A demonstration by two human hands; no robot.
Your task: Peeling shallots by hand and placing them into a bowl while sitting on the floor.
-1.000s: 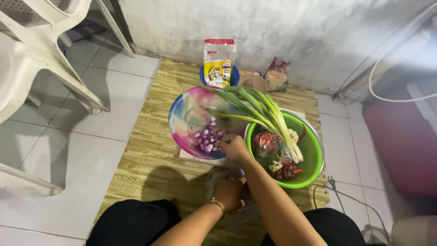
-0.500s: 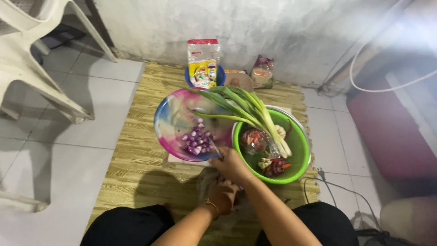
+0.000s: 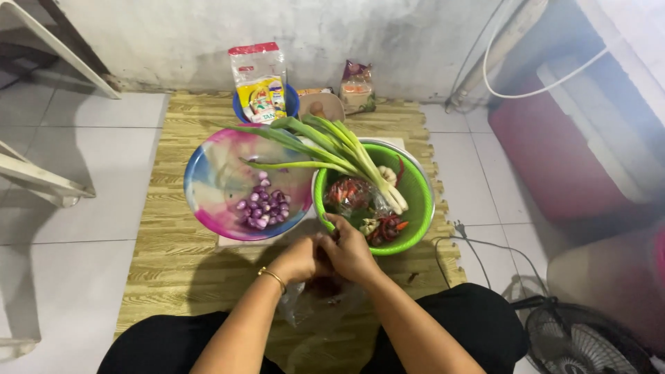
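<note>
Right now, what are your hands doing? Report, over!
Left hand and right hand together, working something small over a clear plastic bag. Can't tell what they hold. Peeled shallots in colourful bowl. Green bowl close ahead.

Clear crumpled plastic bag (image 3: 315,305), dark contents inside, on the mat just below both hands, near the lap

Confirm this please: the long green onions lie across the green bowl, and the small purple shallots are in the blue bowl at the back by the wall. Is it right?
Not quite. The head view shows the small purple shallots in the pink-and-blue bowl at the front, left of the green bowl. The blue bowl at the back holds a packet. The green onions do lie across the green bowl.
</note>
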